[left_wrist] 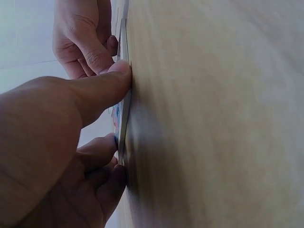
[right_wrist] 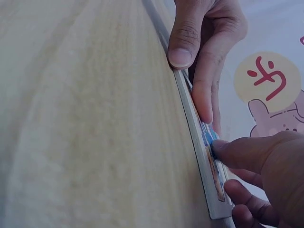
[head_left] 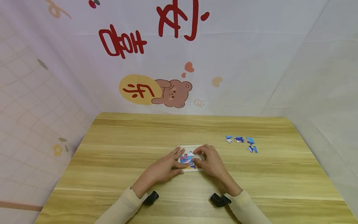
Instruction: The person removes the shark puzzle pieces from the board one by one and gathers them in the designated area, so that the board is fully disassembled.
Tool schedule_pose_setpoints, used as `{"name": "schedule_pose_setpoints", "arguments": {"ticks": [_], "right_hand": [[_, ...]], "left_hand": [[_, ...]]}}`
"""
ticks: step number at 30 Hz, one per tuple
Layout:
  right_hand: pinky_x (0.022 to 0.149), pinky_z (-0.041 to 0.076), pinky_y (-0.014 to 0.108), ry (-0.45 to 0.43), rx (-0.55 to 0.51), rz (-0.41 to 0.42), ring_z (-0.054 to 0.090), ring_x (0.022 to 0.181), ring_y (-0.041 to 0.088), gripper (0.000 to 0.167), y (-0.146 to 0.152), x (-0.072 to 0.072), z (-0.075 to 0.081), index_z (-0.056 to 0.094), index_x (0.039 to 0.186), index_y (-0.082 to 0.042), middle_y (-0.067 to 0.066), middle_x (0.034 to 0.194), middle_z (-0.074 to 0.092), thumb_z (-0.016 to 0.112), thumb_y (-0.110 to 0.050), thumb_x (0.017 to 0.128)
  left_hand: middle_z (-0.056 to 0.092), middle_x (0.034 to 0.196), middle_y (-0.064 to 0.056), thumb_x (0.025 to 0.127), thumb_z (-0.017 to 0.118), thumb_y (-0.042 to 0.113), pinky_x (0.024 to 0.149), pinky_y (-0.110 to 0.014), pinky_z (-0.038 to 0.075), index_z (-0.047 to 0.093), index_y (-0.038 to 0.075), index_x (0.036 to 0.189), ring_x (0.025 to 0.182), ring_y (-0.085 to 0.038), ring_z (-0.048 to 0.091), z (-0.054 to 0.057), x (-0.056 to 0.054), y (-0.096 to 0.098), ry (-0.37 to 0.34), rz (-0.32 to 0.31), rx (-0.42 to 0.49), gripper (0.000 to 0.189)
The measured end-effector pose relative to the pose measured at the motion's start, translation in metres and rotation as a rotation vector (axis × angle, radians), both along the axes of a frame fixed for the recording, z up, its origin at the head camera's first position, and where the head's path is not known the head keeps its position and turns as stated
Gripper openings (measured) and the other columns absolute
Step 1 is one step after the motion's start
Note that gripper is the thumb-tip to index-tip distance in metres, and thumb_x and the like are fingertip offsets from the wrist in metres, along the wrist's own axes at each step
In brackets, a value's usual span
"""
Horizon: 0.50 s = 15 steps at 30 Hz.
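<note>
A small jigsaw puzzle in a white-edged frame [head_left: 190,146] lies flat on the table, partly filled with blue, red and yellow pieces [head_left: 185,159]. My left hand [head_left: 167,166] holds the frame at its left side, thumb at the near edge and one finger laid across the pieces. From the right, my right hand [head_left: 211,162] reaches over the frame, its thumb and index finger pinching a blue-and-white puzzle piece [head_left: 191,154] at the picture. In the right wrist view the right thumb [right_wrist: 223,149] touches the blue pieces; the fingers hide part of the picture.
Several loose blue puzzle pieces [head_left: 239,139] lie on the wood-grain table [head_left: 134,133], to the right of and beyond the frame. A printed cloth [head_left: 237,56] hangs behind the table. Black wrist devices [head_left: 220,200] sit at both cuffs.
</note>
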State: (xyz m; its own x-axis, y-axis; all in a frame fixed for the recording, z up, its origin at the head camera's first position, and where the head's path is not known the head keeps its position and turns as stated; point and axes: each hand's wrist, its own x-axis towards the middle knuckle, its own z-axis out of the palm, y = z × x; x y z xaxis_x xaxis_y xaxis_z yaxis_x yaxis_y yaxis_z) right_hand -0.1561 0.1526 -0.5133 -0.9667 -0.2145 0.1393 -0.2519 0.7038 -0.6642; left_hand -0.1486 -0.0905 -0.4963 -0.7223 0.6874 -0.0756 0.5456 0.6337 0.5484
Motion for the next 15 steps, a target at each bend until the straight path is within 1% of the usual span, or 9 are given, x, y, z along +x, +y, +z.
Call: {"name": "schedule_pose_setpoints", "arguments": {"ticks": [4, 10, 15], "right_hand": [[0.072, 0.038, 0.026, 0.013, -0.019, 0.015, 0.046, 0.081, 0.012, 0.02, 0.0012, -0.0005, -0.0014, 0.075, 0.099, -0.018, -0.004, 0.092, 0.069, 0.087, -0.021, 0.083], [0.068, 0.04, 0.023, -0.024, -0.05, 0.013, 0.049, 0.076, 0.012, 0.018, 0.0011, -0.0016, -0.0026, 0.074, 0.098, -0.018, -0.009, 0.082, 0.067, 0.086, -0.019, 0.085], [0.068, 0.046, 0.021, -0.039, -0.093, 0.019, 0.055, 0.074, 0.01, 0.018, -0.0005, -0.0017, -0.001, 0.074, 0.1, -0.016, -0.009, 0.081, 0.07, 0.085, -0.016, 0.085]], "left_hand": [[0.025, 0.17, -0.01, 0.101, 0.066, 0.032, 0.122, -0.051, 0.036, 0.064, 0.028, 0.139, 0.161, -0.031, 0.013, -0.0006, 0.0004, 0.0003, 0.005, -0.001, -0.005, 0.039], [0.026, 0.17, -0.009, 0.101, 0.065, 0.033, 0.122, -0.051, 0.036, 0.064, 0.028, 0.139, 0.161, -0.031, 0.013, -0.0001, 0.0007, 0.0, 0.012, -0.002, -0.01, 0.039], [0.025, 0.17, -0.009, 0.101, 0.065, 0.033, 0.123, -0.051, 0.034, 0.065, 0.028, 0.139, 0.161, -0.03, 0.012, 0.0013, 0.0006, 0.0, 0.008, 0.004, -0.011, 0.038]]}}
